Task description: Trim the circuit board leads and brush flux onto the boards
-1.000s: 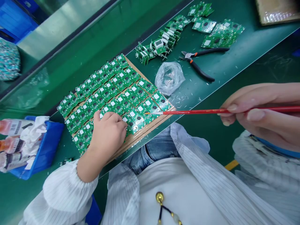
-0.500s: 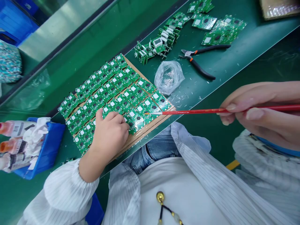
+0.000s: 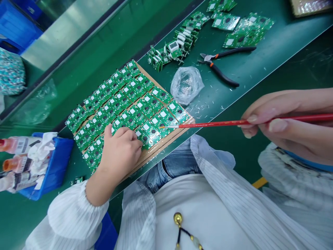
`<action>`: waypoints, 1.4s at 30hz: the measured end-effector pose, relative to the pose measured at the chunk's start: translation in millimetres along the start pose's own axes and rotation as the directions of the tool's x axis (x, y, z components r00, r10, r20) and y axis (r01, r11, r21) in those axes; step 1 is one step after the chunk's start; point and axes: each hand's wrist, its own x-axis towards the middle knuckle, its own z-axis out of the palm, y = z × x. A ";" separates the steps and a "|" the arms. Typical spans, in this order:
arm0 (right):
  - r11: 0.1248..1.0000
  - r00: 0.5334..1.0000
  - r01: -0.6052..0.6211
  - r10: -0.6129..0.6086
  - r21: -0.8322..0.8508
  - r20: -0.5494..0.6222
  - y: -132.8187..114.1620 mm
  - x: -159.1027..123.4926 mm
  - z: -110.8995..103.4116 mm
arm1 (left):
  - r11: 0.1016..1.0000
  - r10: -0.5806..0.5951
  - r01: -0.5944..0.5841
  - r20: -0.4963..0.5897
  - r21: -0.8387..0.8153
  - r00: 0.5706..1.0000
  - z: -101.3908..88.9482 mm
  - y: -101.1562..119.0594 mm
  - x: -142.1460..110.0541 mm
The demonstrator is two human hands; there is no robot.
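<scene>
Right fingers, clamped on a brush, have edged toward left fingers parted over circuit boards.

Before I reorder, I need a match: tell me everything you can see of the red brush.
The brush is slim, with a glossy red handle bearing pale marks, a silvery, metal-looking ferrule and an orange tip. The right hand holds it nearly horizontal across the view, tip over the circuit boards; contact is unclear. Its rear end leaves the picture.

Electronics workshop: green worktop, rows of little circuit boards, pliers, bottles in blue bin.
</scene>
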 end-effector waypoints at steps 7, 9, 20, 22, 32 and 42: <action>1.000 1.000 -0.023 0.023 -0.008 -0.013 -3.4 1.5 2.4 | 1.000 0.021 -0.021 -0.041 -0.010 0.999 0.8 0.6 -3.4; 1.000 1.000 -0.013 0.013 -0.006 -0.012 -3.5 2.0 2.9 | 1.000 0.027 -0.027 -0.042 -0.007 0.999 0.6 1.0 -4.5; 1.000 1.000 -0.013 0.013 -0.015 -0.012 -3.9 1.9 2.8 | 1.000 -0.006 0.004 -0.072 -0.019 0.997 -1.7 2.8 -6.7; 1.000 1.000 -0.012 0.012 -0.022 -0.009 -2.8 1.7 2.8 | 1.000 0.006 -0.008 -0.075 -0.021 0.997 -0.4 3.0 -5.3; 1.000 1.000 0.017 -0.017 0.016 -0.008 2.0 3.0 0.6 | 1.000 0.009 -0.013 -0.124 -0.028 0.992 4.0 1.1 -7.1; 0.997 0.996 -0.055 0.059 0.059 -0.067 -2.0 1.7 5.5 | 0.996 -0.053 0.044 -0.115 -0.075 0.992 2.9 0.7 -7.7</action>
